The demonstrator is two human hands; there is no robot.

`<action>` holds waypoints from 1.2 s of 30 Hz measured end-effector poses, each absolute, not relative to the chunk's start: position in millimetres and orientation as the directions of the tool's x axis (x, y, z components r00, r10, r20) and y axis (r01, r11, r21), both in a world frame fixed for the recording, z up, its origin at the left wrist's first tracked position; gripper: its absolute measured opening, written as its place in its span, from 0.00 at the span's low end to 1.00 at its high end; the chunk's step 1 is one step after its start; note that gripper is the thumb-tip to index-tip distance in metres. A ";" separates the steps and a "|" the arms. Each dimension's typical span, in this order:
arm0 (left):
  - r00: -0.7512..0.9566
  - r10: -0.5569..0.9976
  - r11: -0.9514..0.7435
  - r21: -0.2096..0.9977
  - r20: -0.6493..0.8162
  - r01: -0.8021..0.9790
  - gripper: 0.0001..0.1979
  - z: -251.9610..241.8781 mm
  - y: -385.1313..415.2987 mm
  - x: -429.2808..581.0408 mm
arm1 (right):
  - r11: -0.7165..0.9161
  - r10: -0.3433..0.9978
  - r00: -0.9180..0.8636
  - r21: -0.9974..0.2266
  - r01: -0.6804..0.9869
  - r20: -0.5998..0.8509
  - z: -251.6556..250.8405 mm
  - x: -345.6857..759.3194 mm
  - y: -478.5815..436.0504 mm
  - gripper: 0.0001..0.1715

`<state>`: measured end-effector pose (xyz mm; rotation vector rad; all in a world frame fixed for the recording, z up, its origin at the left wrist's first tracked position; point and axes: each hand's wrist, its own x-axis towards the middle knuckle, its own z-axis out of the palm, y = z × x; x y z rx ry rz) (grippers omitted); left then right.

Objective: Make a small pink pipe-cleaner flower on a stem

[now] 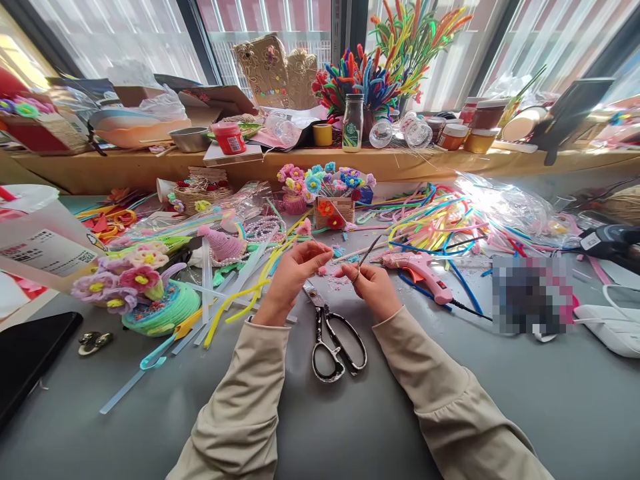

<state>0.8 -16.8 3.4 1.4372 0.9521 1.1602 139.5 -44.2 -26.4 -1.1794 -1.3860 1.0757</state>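
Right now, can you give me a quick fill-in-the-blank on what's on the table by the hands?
The black-handled scissors lie on the table between the two ____.
The glue gun beside the right hand is ____ in colour.
The left hand pinches a small ____ piece.
Missing words: forearms; pink; pink

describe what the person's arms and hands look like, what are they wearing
Both arms are covered by long, loose beige sleeves of a soft fabric that creases and folds along the forearms and ends at the wrists in plain cuffs. The left hand and right hand are bare: no gloves show. No watch or bracelet is visible at either cuff. Whether any ring is worn is too small to tell.
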 end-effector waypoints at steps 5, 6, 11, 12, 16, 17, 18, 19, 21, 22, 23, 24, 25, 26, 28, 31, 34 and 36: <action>0.161 0.767 -0.596 0.596 0.621 0.538 0.04 -4.9 -13.8 0.0 | -0.091 0.993 -0.088 -0.971 -0.219 -0.073 -24.8 137.9 -44.0 0.23; 0.203 0.713 -0.635 0.496 0.671 0.592 0.05 -6.0 -13.9 -0.4 | -0.126 0.989 -0.106 -0.956 -0.266 -0.101 -23.4 137.0 -44.4 0.23; 0.330 0.566 -0.710 0.244 0.755 0.661 0.06 -8.3 -16.8 -1.7 | -0.219 0.967 -0.199 -0.925 -0.312 -0.162 -20.0 133.8 -45.8 0.24; 0.343 0.557 -0.716 0.228 0.756 0.660 0.06 -8.3 -17.3 -1.6 | -0.221 0.963 -0.221 -0.927 -0.304 -0.157 -20.7 133.8 -46.0 0.23; 0.365 0.558 -0.740 0.249 0.746 0.625 0.06 -7.8 -17.8 0.8 | -0.195 0.953 -0.282 -0.940 -0.281 -0.114 -24.1 135.0 -46.9 0.20; 0.334 0.579 -0.733 0.296 0.744 0.612 0.06 -7.5 -17.3 1.5 | -0.183 0.956 -0.274 -0.944 -0.273 -0.106 -24.4 135.3 -47.1 0.18; 0.285 0.616 -0.714 0.367 0.734 0.597 0.07 -7.1 -16.5 2.1 | -0.167 0.963 -0.252 -0.950 -0.265 -0.100 -24.3 135.4 -47.3 0.17; 0.225 0.668 -0.681 0.461 0.710 0.569 0.08 -6.7 -15.6 2.6 | -0.146 0.972 -0.215 -0.954 -0.261 -0.090 -24.1 135.5 -47.3 0.16; 0.144 0.810 -0.564 0.687 0.569 0.458 0.13 -5.6 -14.2 3.3 | -0.090 0.991 -0.119 -0.962 -0.258 -0.061 -23.7 135.7 -46.9 0.15; 0.153 0.875 -0.481 0.787 0.459 0.386 0.15 -4.8 -14.0 3.6 | -0.059 0.997 -0.070 -0.965 -0.254 -0.042 -23.6 135.8 -46.6 0.15; 0.208 0.919 -0.388 0.865 0.335 0.317 0.15 -3.8 -14.2 4.2 | -0.027 0.999 -0.026 -0.969 -0.245 -0.022 -23.6 136.1 -46.3 0.15; 0.293 0.930 -0.303 0.914 0.221 0.271 0.15 -2.7 -15.0 5.0 | 0.006 1.000 0.012 -0.973 -0.231 0.003 -23.6 136.5 -46.0 0.15; 0.363 0.920 -0.248 0.938 0.149 0.242 0.15 -1.4 -16.2 6.0 | 0.039 0.999 0.045 -0.977 -0.210 0.030 -23.7 137.0 -45.8 0.15; 0.422 0.901 -0.210 0.951 0.099 0.225 0.15 -0.3 -17.7 7.1 | 0.072 0.995 0.075 -0.980 -0.183 0.059 -23.7 137.5 -45.7 0.15; 0.464 0.885 -0.143 0.969 0.035 0.199 0.14 1.4 -20.9 9.3 | 0.132 0.986 0.121 -0.984 -0.122 0.118 -23.7 138.3 -45.6 0.15; 0.471 0.882 -0.056 0.988 -0.018 0.144 0.15 1.7 -23.8 10.8 | 0.171 0.979 0.120 -0.984 -0.051 0.164 -23.8 139.0 -45.2 0.15; 0.454 0.891 -0.030 0.996 -0.013 0.088 0.13 0.8 -24.0 9.9 | 0.171 0.972 0.169 -0.984 -0.051 0.161 -25.6 139.9 -43.8 0.18; 0.423 0.906 -0.035 0.998 0.006 0.060 0.12 0.7 -23.4 8.8 | 0.165 0.963 0.228 -0.983 -0.086 0.141 -27.8 140.7 -42.5 0.22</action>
